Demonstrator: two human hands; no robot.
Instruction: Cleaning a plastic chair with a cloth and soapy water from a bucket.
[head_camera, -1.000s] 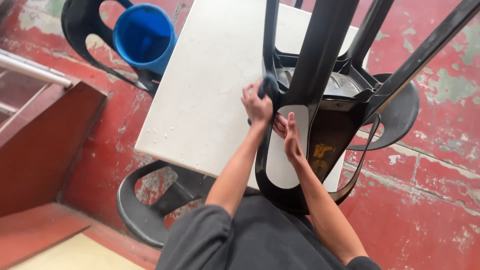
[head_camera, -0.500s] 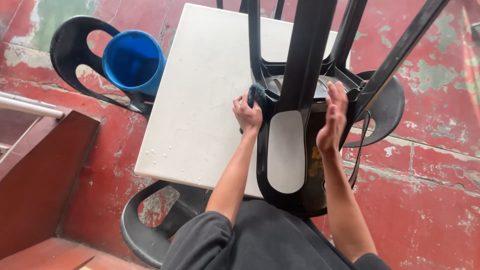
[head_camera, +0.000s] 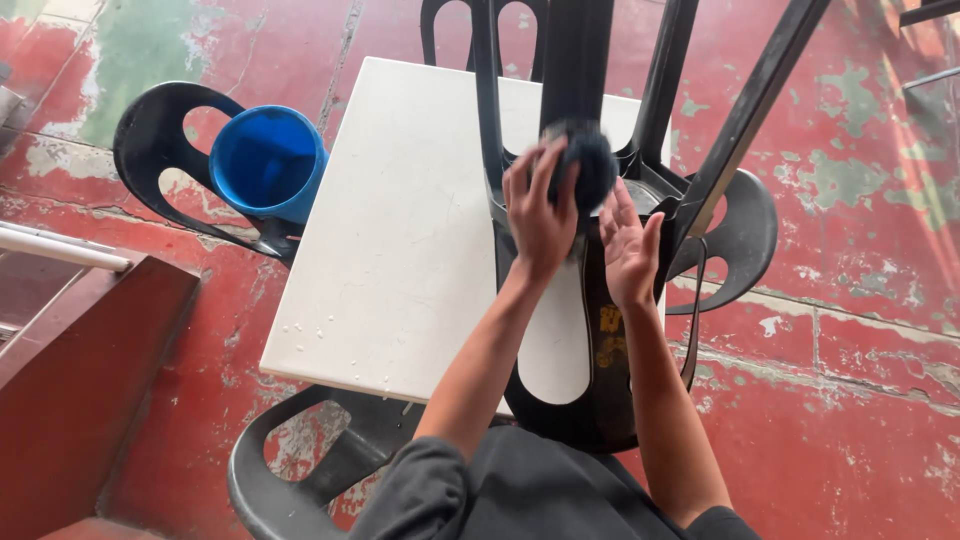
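Observation:
A black plastic chair (head_camera: 600, 330) lies upside down on a white square table (head_camera: 400, 240), its legs (head_camera: 575, 60) pointing up toward the camera. My left hand (head_camera: 538, 215) grips a dark, blurred wad of cloth or sponge (head_camera: 585, 165) against one chair leg. My right hand (head_camera: 632, 245) is flat and open, fingers together, right beside that wad and over the upturned chair's back.
A blue bucket (head_camera: 265, 160) sits on a black chair (head_camera: 165, 150) left of the table. More black chairs stand at the near edge (head_camera: 290, 470), the right (head_camera: 740, 240) and the far side (head_camera: 450, 30). Worn red floor surrounds them; a red step (head_camera: 90, 370) is at left.
My left hand has moved up the chair leg with the dark wad. My right hand lifted off the chair back and came in beside the wad. The view shifted.

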